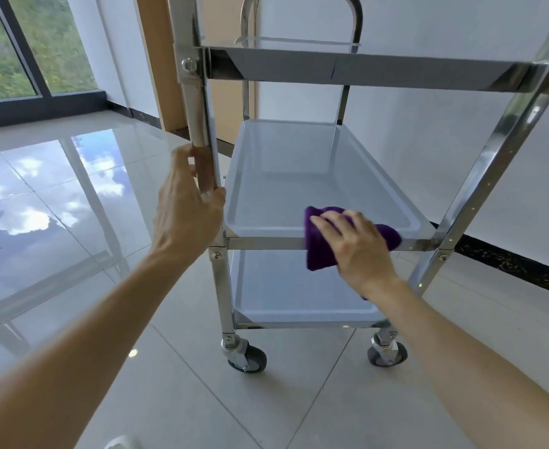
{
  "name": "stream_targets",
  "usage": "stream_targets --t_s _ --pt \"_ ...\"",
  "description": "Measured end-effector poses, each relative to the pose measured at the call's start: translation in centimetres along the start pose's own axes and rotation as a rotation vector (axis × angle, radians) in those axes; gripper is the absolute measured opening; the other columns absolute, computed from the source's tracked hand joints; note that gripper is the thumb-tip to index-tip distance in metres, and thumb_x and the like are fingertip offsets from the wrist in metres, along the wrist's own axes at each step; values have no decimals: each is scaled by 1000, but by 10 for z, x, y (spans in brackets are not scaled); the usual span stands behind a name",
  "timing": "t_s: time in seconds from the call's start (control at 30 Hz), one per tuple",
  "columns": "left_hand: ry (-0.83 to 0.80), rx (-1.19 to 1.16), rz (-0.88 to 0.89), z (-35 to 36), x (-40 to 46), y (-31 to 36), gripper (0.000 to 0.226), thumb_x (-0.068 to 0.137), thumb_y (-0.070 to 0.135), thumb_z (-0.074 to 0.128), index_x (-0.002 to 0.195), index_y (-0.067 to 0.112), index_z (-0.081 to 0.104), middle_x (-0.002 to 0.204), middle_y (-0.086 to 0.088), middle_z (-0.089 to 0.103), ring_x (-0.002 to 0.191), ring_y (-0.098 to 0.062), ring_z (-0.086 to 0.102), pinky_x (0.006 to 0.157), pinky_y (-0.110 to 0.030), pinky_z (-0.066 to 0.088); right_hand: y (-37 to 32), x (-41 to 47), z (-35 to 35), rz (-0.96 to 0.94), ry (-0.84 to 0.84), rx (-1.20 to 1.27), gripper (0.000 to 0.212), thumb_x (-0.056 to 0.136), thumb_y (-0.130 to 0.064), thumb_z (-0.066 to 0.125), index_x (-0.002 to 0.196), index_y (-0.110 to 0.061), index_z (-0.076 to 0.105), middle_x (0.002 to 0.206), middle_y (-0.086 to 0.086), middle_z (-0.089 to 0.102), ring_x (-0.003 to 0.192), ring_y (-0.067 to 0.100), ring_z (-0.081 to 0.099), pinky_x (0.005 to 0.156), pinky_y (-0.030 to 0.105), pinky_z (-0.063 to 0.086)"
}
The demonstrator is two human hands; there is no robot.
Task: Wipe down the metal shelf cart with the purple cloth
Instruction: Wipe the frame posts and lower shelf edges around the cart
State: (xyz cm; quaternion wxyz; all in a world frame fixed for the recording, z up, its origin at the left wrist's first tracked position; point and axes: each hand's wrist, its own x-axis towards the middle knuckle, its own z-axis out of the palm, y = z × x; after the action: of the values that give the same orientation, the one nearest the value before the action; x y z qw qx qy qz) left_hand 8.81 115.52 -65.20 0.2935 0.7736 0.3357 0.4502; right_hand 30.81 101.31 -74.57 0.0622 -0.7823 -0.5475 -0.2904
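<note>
A three-tier metal shelf cart on castor wheels stands in front of me. My left hand grips its near left upright post at the height of the middle shelf. My right hand presses a folded purple cloth against the front rim of the middle shelf, with the cloth draped over the rim and the front rail. The cloth's right end sticks out past my fingers. The shelves carry nothing.
The cart stands on glossy pale floor tiles beside a white wall with a dark skirting. A wooden door frame is behind the cart and large windows are at the far left. Two front castors rest on the floor.
</note>
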Motion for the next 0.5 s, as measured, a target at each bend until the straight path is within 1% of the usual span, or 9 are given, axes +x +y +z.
stream_targets --t_s 0.1,0.17,0.2,0.27,0.33,0.4,0.47,0.5 --pt "30 54 58 -5 -1 -3 53 88 12 69 132 16 40 115 1 55 103 -25 60 86 -53 53 31 -17 -3 59 -49 -34 74 68 7 70 137 -12 54 131 6 59 113 38 52 89 50 49" --pt "86 120 86 -5 -3 -5 60 84 13 72 134 15 38 124 -7 46 109 -24 54 85 -51 53 32 -20 -4 73 -75 -63 78 64 10 73 136 -10 55 130 7 60 111 40 53 89 51 49" --pt "122 141 87 -5 -4 -5 63 82 14 74 133 15 36 123 -8 41 108 -25 52 82 -49 54 29 -20 -4 78 -80 -75 78 62 11 74 135 -9 56 129 8 60 110 41 54 89 51 50" --pt "196 162 135 -5 -7 -2 59 80 15 73 125 12 36 112 -6 37 97 -23 48 72 -43 52 23 -19 -5 81 -94 -86 79 60 11 75 134 -8 57 129 9 61 109 42 55 89 52 49" --pt "224 250 287 -3 -12 3 45 82 16 69 115 8 40 103 -3 37 84 -19 43 64 -36 44 17 -18 -7 81 -106 -81 78 61 11 74 135 -8 55 131 10 60 111 43 54 90 53 49" --pt "134 368 449 4 -21 7 34 85 18 64 111 10 44 98 -3 42 82 -19 43 67 -33 40 8 -16 -9 90 -118 -64 78 65 11 73 138 -8 52 134 11 58 115 43 51 93 54 47" --pt "-54 449 554 14 -30 7 30 88 20 60 115 14 48 102 -2 50 90 -21 51 76 -34 44 -2 -15 -12 90 -128 -50 80 66 8 74 140 -9 49 136 11 55 118 42 49 95 54 46" --pt "-158 480 579 19 -34 5 34 89 21 60 120 15 49 109 -3 54 98 -22 53 83 -36 46 -7 -15 -13 85 -132 -45 81 66 7 75 141 -10 48 137 10 55 119 42 49 96 53 46"
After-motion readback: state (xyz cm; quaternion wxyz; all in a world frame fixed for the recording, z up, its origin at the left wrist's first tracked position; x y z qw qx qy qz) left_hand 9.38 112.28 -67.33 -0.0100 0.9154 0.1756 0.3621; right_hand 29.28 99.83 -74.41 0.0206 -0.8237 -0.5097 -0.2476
